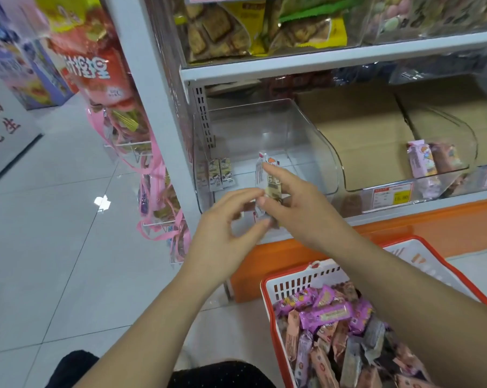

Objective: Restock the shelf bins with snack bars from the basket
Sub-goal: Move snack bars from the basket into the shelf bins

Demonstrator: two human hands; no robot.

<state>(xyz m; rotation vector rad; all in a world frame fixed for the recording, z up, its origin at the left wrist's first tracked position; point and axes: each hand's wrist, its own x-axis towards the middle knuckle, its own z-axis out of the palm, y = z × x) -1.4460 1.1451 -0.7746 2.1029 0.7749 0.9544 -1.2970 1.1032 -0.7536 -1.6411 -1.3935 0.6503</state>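
Two small beige-wrapped snack bars (220,175) stand against the left wall of the clear plastic shelf bin (306,130). At the bin's near edge the right grip (298,208) pinches a third beige bar (266,170) upright. The left grip (222,236), fingers curled, meets the bar's lower end; I cannot tell whether it holds. The red-rimmed white plastic basket (267,287) of pink and purple bars sits near right.
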